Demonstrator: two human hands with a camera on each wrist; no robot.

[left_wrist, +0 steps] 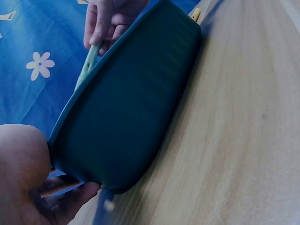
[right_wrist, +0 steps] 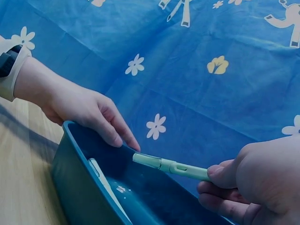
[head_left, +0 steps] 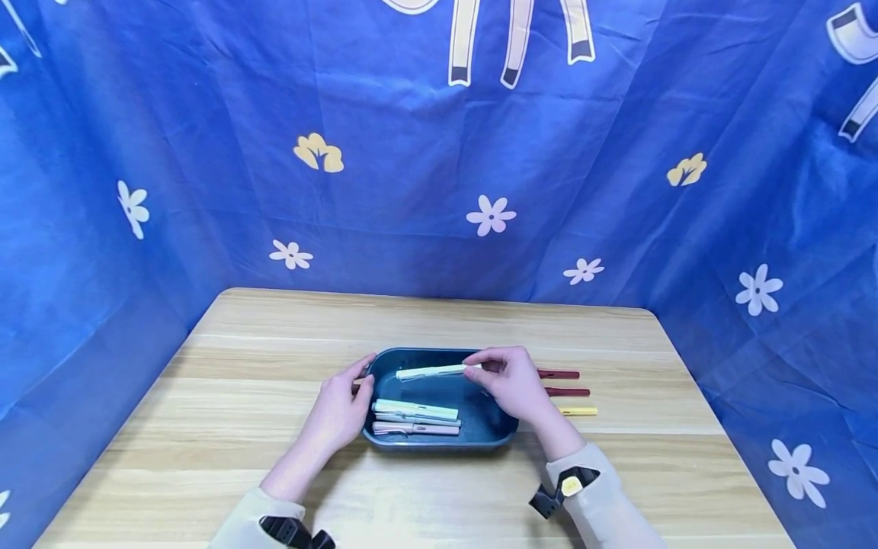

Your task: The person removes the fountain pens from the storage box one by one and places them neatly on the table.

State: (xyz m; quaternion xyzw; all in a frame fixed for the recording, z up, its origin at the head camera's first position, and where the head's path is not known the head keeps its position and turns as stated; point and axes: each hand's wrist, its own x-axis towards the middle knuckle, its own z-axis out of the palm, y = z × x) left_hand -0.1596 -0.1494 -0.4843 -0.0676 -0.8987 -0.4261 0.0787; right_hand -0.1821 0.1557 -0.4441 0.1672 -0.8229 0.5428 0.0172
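Note:
A dark teal plastic tray [head_left: 439,444] with rounded corners sits on the table. My left hand [head_left: 341,404] grips the tray's left end, thumb at the rim and fingers along the outer wall. With thumb and fingertips, my right hand [head_left: 507,379] pinches one end of a pale green pen [right_wrist: 180,169], held nearly level over the tray's far side. Inside the tray, along its near left side, lie a pale mint pen [head_left: 418,409], a grey-blue pen [head_left: 449,422] and a pinkish-grey pen [head_left: 428,429], side by side.
Right of the tray, partly hidden by my right hand and wrist, two dark red pens [head_left: 569,392] and a yellow pen [head_left: 581,411] lie on the wooden table [head_left: 288,335]. A blue patterned cloth [head_left: 411,252] hangs behind the table and at both sides.

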